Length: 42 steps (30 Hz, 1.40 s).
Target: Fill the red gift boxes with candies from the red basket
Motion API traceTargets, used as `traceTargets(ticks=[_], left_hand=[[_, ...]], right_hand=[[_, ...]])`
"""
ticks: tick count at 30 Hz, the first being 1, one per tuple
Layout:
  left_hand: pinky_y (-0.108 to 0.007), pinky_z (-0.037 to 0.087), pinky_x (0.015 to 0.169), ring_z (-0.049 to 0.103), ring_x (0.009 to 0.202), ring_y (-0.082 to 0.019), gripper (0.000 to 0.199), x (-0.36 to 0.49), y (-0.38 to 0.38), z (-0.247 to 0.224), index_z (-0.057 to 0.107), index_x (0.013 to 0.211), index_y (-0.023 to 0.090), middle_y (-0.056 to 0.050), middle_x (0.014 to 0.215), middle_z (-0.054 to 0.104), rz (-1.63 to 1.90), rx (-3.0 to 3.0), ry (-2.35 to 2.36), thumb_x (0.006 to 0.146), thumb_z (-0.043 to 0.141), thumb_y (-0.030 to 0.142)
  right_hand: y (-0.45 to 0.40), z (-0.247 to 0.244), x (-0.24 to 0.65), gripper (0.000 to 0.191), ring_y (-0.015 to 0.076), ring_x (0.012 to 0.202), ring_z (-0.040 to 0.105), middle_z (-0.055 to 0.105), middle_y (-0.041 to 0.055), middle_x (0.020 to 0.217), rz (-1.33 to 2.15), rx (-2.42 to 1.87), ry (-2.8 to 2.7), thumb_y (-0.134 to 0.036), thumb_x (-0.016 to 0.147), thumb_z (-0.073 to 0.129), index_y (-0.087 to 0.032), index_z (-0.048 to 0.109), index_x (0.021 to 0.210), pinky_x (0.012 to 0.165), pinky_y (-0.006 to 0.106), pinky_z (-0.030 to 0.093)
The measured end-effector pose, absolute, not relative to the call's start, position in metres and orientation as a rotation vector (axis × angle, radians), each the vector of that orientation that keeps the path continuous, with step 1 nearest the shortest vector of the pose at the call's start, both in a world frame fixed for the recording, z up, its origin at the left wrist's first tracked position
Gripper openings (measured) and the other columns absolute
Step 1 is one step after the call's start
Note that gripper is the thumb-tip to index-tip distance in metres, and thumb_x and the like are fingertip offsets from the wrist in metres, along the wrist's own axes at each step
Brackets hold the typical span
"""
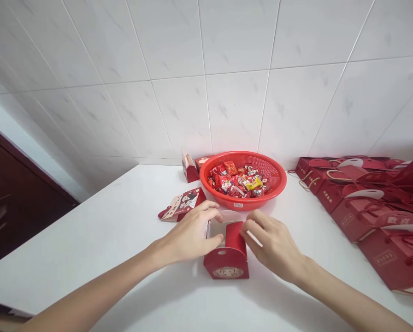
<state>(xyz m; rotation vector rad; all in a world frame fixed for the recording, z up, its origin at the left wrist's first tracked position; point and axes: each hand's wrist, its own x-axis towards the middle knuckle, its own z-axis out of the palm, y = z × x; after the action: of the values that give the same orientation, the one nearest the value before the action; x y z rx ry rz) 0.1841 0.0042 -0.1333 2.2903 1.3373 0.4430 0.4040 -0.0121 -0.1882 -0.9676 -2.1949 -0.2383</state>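
Note:
A small red gift box stands on the white table in front of me, its top open and its white inside showing. My left hand grips its left side, fingers curled over the rim. My right hand holds the right side, fingertips on a red flap. Just behind the box sits a red plastic basket filled with wrapped candies.
A flat printed box lies left of the basket. Two small red boxes stand by the tiled wall. Several finished red gift boxes with cord handles crowd the table's right side. A dark wooden door is at far left.

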Motion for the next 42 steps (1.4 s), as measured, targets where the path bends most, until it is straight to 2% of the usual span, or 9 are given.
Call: traceTargets(ticks=[5,10,14,20,28,31,35,40,42], left_hand=[[-0.035,0.051,0.097,0.057,0.122,-0.027,0.063,0.185,0.001,-0.134,0.056,0.135,0.026,-0.007,0.138,0.053,0.391,2.257,1.126,0.073,0.065,0.020],[-0.038,0.046,0.107,0.047,0.135,-0.031,0.078,0.183,-0.001,-0.128,0.046,0.146,0.028,-0.007,0.150,0.043,0.250,2.283,1.001,0.071,0.070,0.024],[-0.043,0.042,0.111,0.034,0.144,-0.037,0.092,0.177,0.001,-0.121,0.034,0.154,0.025,-0.011,0.161,0.028,0.065,2.269,1.040,0.073,0.075,0.044],[-0.042,0.043,0.110,0.032,0.146,-0.038,0.113,0.163,0.012,-0.114,0.022,0.158,0.027,-0.009,0.162,0.029,-0.069,2.244,0.992,0.067,0.077,0.065],[-0.045,0.029,0.118,0.027,0.148,-0.036,0.111,0.147,0.022,-0.115,0.016,0.159,0.027,-0.007,0.163,0.025,-0.205,2.139,0.992,0.071,0.078,0.058],[-0.042,0.032,0.117,0.030,0.147,-0.036,0.114,0.146,0.029,-0.129,0.021,0.158,0.028,-0.006,0.163,0.027,-0.083,2.047,1.013,0.066,0.083,0.054],[-0.040,0.037,0.114,0.037,0.144,-0.034,0.110,0.154,0.035,-0.153,0.020,0.158,0.027,-0.008,0.162,0.029,0.086,1.933,0.980,0.071,0.079,0.056],[-0.046,0.033,0.117,0.032,0.147,-0.032,0.098,0.163,0.035,-0.161,0.014,0.159,0.030,-0.006,0.164,0.025,0.124,2.082,0.915,0.082,0.069,0.057],[-0.048,0.029,0.119,0.027,0.149,-0.033,0.099,0.164,0.032,-0.157,0.014,0.159,0.028,-0.008,0.164,0.022,0.115,2.171,0.953,0.082,0.068,0.057]], right_hand=[[-0.020,-0.172,0.398,0.016,0.0167,0.084,0.062,0.067,0.0092,0.107,0.279,-0.687,-2.523,-0.025,0.099,0.049,-0.018,0.064,0.099,0.069,0.027,0.046],[-0.021,-0.169,0.398,0.032,0.0174,0.070,0.053,0.063,0.0059,0.087,0.344,-0.763,-2.665,-0.044,0.097,0.051,-0.018,0.068,0.103,0.061,0.029,0.040],[-0.023,-0.163,0.405,0.042,0.0158,0.068,0.047,0.057,0.0063,0.087,0.381,-0.838,-2.537,-0.056,0.092,0.055,-0.018,0.069,0.103,0.058,0.028,0.036],[-0.024,-0.134,0.434,0.033,0.0201,0.081,0.057,0.060,0.0052,0.101,0.627,-1.171,-2.706,-0.047,0.085,0.068,-0.023,0.066,0.107,0.072,0.033,0.043],[-0.025,-0.137,0.436,0.050,0.0320,0.099,0.064,0.063,0.0104,0.113,0.662,-1.430,-2.823,-0.043,0.083,0.071,-0.022,0.057,0.126,0.079,0.040,0.049],[-0.022,-0.139,0.432,0.047,0.0337,0.100,0.064,0.064,0.0121,0.114,0.567,-1.475,-2.815,-0.040,0.084,0.071,-0.019,0.058,0.124,0.082,0.044,0.050],[-0.012,-0.144,0.437,0.037,0.0321,0.097,0.066,0.065,0.0127,0.112,0.494,-1.565,-2.789,-0.032,0.086,0.066,-0.018,0.061,0.120,0.082,0.043,0.050],[-0.005,-0.136,0.458,0.040,0.0318,0.098,0.066,0.067,0.0124,0.114,0.579,-1.503,-2.748,-0.031,0.081,0.071,-0.018,0.064,0.118,0.081,0.042,0.052],[-0.012,-0.121,0.465,0.031,0.0281,0.095,0.067,0.068,0.0103,0.112,0.568,-1.344,-2.601,-0.032,0.083,0.070,-0.020,0.065,0.112,0.080,0.040,0.053]])
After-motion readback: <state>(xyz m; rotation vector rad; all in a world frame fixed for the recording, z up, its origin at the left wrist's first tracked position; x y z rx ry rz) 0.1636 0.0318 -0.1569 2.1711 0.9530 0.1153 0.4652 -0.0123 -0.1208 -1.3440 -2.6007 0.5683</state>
